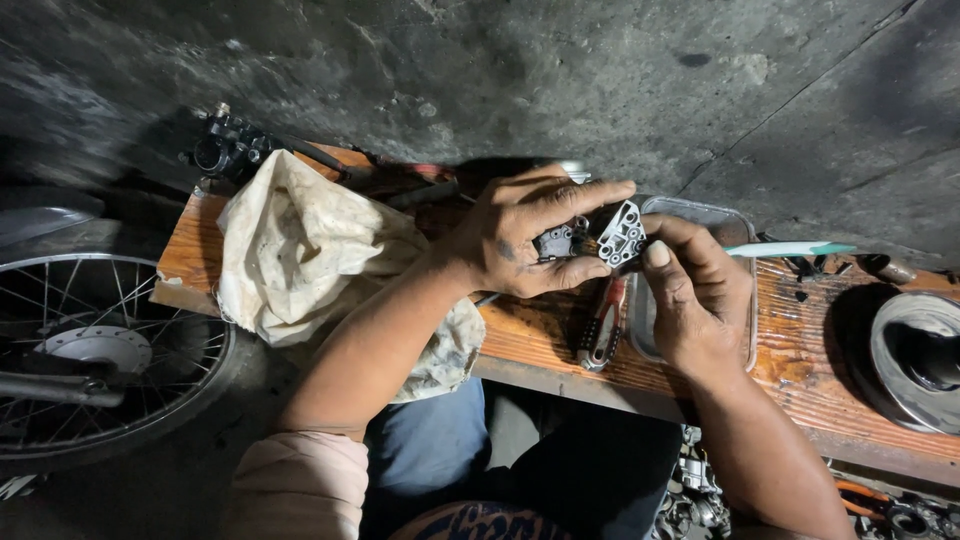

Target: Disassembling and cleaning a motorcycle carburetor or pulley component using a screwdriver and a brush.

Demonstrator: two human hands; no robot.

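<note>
The small grey metal part (622, 234), a flat cast piece with several holes, is sitting up in the air between both hands, just above the wooden tabletop (800, 330). The left hand (520, 240) is closing around a darker block (560, 240) that butts against it, fingers wrapping over the top and thumb pressing from below. The right hand (690, 295) is pinching the grey part's near edge, thumb laid flat on its face.

To my eye the two pieces are being lined up, and doing that well means keeping the faces square and letting the holes guide the fit rather than forcing it; greasy fingers make a slip likely, so a firm, low grip is paying off.

Directly beneath, a red-handled tool (603, 325) is lying on the wood beside a shallow metal tray (745, 225), so anything dropped should be landing close by. A white and green pen-like stick (790, 249) is resting past the tray. A dirty cream rag (300, 250) is bunched on the left end, within easy reach for wiping. Farther out, a round metal bowl (915, 360) is sitting at the right, and a spoked wheel (100, 350) is standing on the floor at the left.
</note>
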